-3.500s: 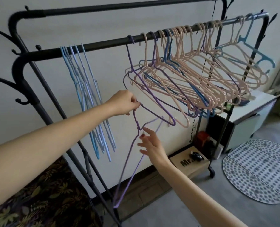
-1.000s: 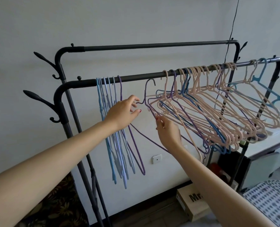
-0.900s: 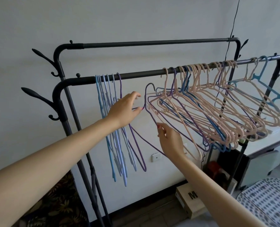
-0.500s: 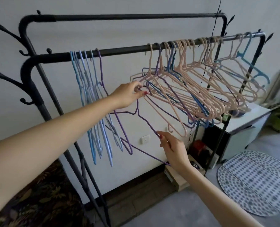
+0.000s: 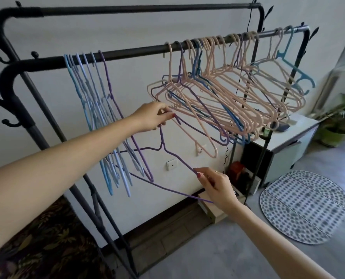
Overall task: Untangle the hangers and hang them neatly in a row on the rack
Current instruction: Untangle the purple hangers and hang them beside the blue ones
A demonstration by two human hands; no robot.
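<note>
While the left hand (image 5: 153,116) pinches the purple hanger (image 5: 163,147) hook mid-frame, the right hand (image 5: 218,188) grips its shoulder, angled lower right.

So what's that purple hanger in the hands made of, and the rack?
Purple hanger: thin wire, probably metal under a matte coloured coating; it looks slim, uniformly round and sharply bent at the neck. Rack: dark tubing, likely painted metal, with a dull sheen and smooth curved corners. Neither is certain from looks alone.
</note>
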